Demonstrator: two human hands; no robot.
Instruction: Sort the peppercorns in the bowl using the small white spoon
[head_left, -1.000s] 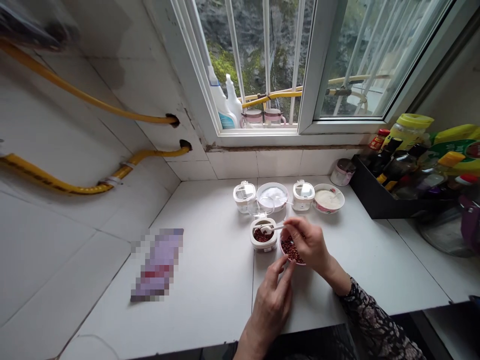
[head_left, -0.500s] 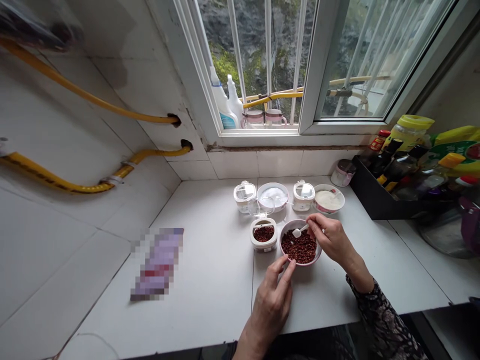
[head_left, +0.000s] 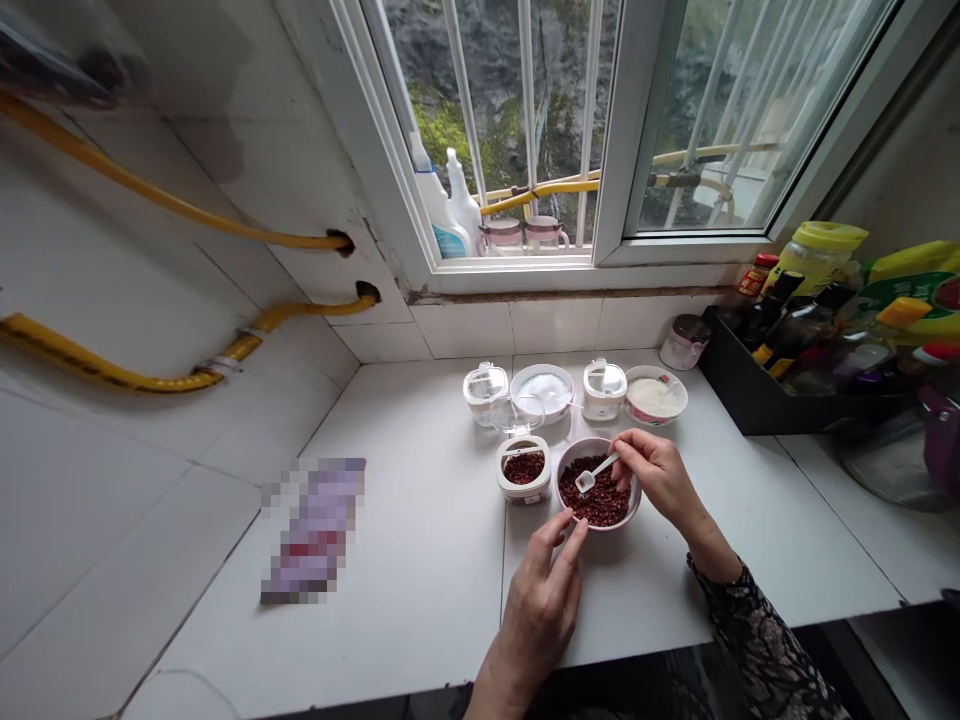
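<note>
My right hand pinches the handle of a small white spoon. The spoon's scoop is over the dark red-brown grains, which look like Sichuan peppercorns, in a round bowl with a pale rim. At the near-left side of that bowl, fingertips of my left hand hold its rim. Just left of the bowl stands a small white-rimmed jar with the same grains inside. Its clear lid is tipped up and back.
Behind are a lidded jar, a bowl of white powder, another lidded jar and a bowl of cream-coloured grains. A black bottle box is at right. A blurred purple packet lies left.
The spoon has moved left and toward me within the bowl, with more of its handle showing. My left hand stays at the rim. The whole view has shifted slightly.
</note>
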